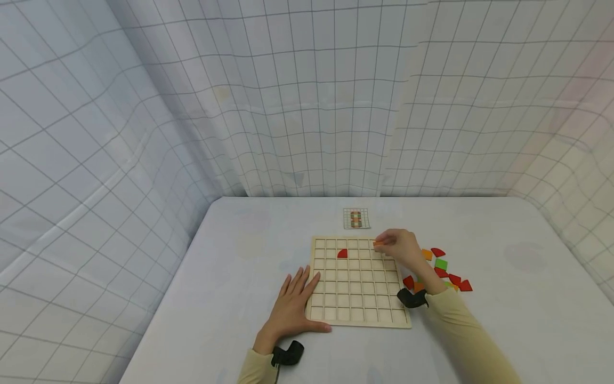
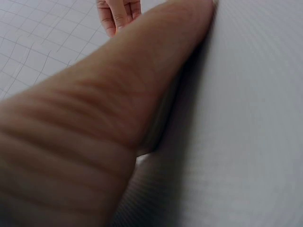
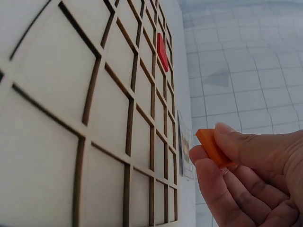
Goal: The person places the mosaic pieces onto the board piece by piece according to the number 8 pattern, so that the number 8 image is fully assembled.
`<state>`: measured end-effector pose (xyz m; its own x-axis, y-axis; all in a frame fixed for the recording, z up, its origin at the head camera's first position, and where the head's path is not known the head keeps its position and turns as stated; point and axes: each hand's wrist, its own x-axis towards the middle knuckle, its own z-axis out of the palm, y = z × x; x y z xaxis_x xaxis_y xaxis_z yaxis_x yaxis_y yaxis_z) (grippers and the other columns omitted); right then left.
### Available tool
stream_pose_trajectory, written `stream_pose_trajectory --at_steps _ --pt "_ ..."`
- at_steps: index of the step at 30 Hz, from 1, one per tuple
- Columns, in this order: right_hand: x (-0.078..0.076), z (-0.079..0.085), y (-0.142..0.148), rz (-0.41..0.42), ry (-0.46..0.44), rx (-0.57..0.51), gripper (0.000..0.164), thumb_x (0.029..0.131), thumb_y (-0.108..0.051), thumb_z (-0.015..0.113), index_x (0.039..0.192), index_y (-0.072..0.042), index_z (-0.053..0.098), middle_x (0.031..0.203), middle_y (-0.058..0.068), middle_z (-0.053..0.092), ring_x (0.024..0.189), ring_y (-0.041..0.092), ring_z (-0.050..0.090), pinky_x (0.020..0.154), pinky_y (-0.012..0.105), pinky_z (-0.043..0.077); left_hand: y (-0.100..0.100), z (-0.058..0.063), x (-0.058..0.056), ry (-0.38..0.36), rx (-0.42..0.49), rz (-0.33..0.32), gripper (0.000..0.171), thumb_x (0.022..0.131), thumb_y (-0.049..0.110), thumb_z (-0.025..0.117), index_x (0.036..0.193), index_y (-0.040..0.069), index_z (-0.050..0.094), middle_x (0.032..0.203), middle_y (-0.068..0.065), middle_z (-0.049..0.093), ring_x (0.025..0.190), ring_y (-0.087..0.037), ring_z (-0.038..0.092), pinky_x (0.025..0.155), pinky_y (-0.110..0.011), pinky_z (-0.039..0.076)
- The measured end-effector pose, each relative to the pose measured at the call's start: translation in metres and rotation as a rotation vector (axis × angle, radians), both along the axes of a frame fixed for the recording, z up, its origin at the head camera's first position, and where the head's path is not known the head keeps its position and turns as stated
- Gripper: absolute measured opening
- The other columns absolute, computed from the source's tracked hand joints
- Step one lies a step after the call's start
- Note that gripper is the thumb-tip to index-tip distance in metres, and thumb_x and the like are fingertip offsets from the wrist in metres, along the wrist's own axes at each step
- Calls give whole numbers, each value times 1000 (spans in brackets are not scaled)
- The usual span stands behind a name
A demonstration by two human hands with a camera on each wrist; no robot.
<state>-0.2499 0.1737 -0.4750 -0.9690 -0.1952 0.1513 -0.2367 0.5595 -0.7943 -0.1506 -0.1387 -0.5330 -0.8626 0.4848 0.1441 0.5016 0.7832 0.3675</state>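
Head view: right grip (image 1: pixel 397 247), pinching orange piece (image 3: pixel 213 148) near far right corner of gridded board (image 1: pixel 356 288); left grip (image 1: pixel 290 311), spread about its near left corner. Handling note: probably best keep board braced, square piece to grid, lower flat.

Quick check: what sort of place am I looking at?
Probably a makeshift recording booth: gridded white sheeting hangs behind and beside a white table, which bears a wooden grid board.

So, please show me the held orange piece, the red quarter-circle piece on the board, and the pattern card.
Held orange piece (image 3: pixel 210 144): right wrist view, visible side.
Red quarter-circle piece (image 1: pixel 342 254): head view, top face.
Pattern card (image 1: pixel 356 219): head view, printed middle.
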Motion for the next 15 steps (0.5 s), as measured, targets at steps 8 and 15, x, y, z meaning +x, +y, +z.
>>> stream_pose_trajectory --at_steps 8,15 --pt "0 -6 -18 37 16 -36 17 79 -8 78 93 -1 71 84 8 68 74 21 67 62 33 54 0 0 0 -15 -9 8 119 62 76 68 153 17 20 158 -9 9 144 -24 3 113 -42 -2" --pt "-2 -8 -32 48 4 -80 18 77 -8 79 88 -1 68 78 4 64 68 18 64 56 30 52 0 -1 0 16 12 1 119 62 77 67 153 15 23 157 -12 12 143 -28 8 113 -46 3"
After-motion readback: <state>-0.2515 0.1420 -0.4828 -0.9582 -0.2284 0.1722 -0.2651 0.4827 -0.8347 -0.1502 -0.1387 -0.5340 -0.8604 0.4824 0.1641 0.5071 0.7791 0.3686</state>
